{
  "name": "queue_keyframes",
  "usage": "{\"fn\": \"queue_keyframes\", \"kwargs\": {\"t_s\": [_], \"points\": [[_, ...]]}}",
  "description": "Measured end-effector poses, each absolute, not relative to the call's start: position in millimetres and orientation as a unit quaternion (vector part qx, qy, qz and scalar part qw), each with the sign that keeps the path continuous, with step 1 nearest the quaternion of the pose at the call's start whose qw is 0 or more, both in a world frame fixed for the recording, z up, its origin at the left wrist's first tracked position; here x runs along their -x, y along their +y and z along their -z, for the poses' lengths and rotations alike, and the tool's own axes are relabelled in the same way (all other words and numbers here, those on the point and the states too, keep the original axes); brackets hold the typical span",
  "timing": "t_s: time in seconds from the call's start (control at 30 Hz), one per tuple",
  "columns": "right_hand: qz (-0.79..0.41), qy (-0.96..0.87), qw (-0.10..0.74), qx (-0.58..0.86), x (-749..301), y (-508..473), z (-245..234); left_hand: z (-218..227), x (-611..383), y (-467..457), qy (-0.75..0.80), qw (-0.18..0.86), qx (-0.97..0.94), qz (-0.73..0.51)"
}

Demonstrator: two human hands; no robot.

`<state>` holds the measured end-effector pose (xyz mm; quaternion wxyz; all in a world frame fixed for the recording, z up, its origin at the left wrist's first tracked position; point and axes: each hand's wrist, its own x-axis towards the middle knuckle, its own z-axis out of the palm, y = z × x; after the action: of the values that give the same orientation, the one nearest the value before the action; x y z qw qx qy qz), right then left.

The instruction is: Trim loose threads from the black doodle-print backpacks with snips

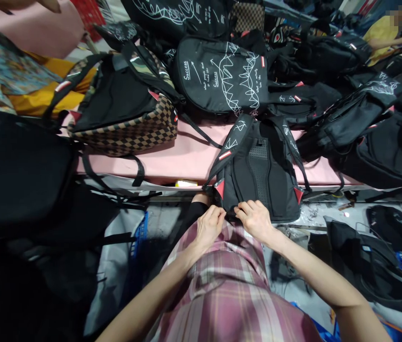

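A black backpack (261,175) lies with its padded back and two shoulder straps facing up, its bottom edge hanging over the table's front edge toward my lap. Red triangular patches mark its lower corners. My left hand (212,223) is pinched closed just off the lower left corner; what sits between its fingertips is too small to make out. My right hand (254,218) is closed with curled fingers at the backpack's bottom edge, gripping its fabric there.
The pink table (193,147) carries many bags. A checkered bag (129,126) lies to the left, a printed black backpack (222,76) behind, and black backpacks (386,142) to the right. A dark bag (19,166) stands at far left. A person in yellow (382,38) is at the back right.
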<state>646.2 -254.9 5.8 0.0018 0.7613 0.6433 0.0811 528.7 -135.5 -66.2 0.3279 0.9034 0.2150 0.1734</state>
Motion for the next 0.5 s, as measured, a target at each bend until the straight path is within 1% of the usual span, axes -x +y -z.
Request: {"fn": "queue_keyframes", "kwargs": {"t_s": [0.17,0.3,0.43,0.5], "points": [[-0.067,0.668,0.036,-0.741,-646.6,-248.2,-9.0,65.2,-529.7,-134.9,0.197,0.341,-0.903,-0.174],[-0.039,0.682,0.045,-0.729,-650.3,-240.9,-11.7,62.8,-531.3,-132.6,0.188,0.351,-0.903,-0.16],[-0.008,0.683,0.034,-0.73,-652.6,-236.5,-11.6,58.5,-533.2,-129.9,0.183,0.376,-0.897,-0.145],[0.005,0.663,0.003,-0.749,-653.8,-242.9,-11.4,57.4,-529.3,-122.8,0.189,0.422,-0.877,-0.127]]}}
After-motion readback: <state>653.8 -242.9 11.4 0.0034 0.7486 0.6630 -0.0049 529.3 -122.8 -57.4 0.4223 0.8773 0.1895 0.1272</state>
